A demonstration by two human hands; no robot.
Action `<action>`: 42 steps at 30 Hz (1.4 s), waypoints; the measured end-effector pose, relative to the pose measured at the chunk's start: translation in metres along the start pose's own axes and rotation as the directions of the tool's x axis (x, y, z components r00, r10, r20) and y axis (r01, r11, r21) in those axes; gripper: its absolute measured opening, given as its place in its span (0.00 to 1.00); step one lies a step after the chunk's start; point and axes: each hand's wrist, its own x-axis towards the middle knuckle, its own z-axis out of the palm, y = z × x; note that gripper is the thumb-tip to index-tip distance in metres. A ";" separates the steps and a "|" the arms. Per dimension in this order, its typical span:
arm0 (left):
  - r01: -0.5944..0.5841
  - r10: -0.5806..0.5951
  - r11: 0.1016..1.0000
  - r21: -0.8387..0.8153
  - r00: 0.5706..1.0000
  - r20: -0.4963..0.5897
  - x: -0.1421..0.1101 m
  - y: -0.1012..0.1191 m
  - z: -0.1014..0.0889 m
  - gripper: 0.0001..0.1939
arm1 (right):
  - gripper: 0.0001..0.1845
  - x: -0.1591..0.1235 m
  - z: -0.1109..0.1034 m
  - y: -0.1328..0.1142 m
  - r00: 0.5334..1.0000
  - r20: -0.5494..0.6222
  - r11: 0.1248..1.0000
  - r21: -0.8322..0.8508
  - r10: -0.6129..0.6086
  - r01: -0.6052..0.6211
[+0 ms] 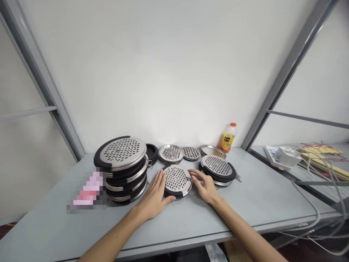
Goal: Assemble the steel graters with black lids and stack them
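A round metal grater (177,179) with slotted holes and a black rim lies flat on the table in front of me. My left hand (156,193) rests along its left edge, fingers stretched out and thumb spread toward the near rim. At the right edge, my right hand (204,185) touches the rim with bent fingers, its thumb apart from them. Neither hand wraps round the disc. Left of my hands stands a tall stack of similar black-rimmed graters (124,153), and to the right is a shorter stack (218,166) with small metal clasps hanging out.
Along the wall lie a black ring (152,153), two loose grater plates (171,154) (191,153) and a shiny metal ring (213,151). An orange-capped juice bottle (228,139) stands behind. A power strip (279,158) with cables is at the right. A pixelated pink item (88,191) lies left.
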 end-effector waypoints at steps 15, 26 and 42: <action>0.019 -0.019 0.999 -0.028 0.999 -0.026 0.004 0.001 0.005 0.51 | 0.33 0.008 0.015 0.013 0.999 0.028 0.999 -0.018 0.032 -0.032; 0.037 -0.038 0.998 -0.055 0.999 -0.021 0.004 0.004 0.005 0.48 | 0.32 0.009 0.007 0.004 0.994 0.106 0.999 -0.024 0.040 -0.038; -0.052 0.052 0.999 -0.001 0.997 -0.053 0.001 0.000 0.006 0.46 | 0.29 0.011 0.010 0.013 0.999 0.021 0.998 -0.044 0.040 -0.039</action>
